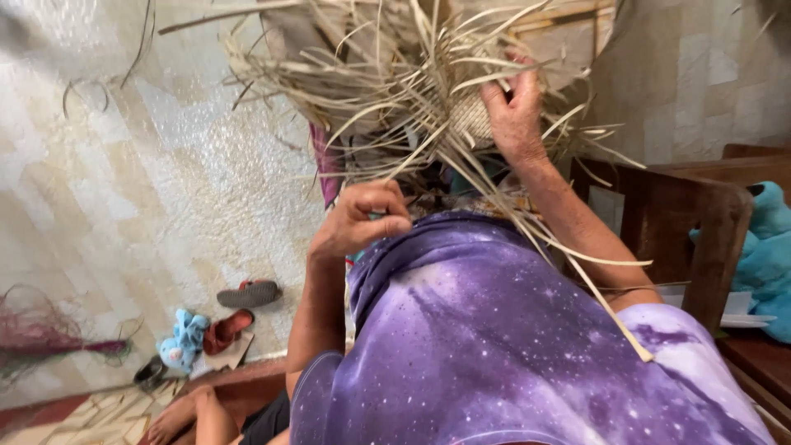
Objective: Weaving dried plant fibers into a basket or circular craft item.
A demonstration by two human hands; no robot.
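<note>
Right hand (pixel 515 115) grips pale, half-woven straw work (pixel 412 91); left hand (pixel 362 218) pinches its loose strands.

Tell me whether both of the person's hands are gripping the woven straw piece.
No: only the right hand holds the woven straw piece, while the left hand is lower down, pinching loose straw strands.

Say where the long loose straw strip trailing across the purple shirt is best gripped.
Probably near its upper stretch by the woven piece, pinched across the flat faces from the left hand's side: the long strip is thin and hangs free below.
</note>
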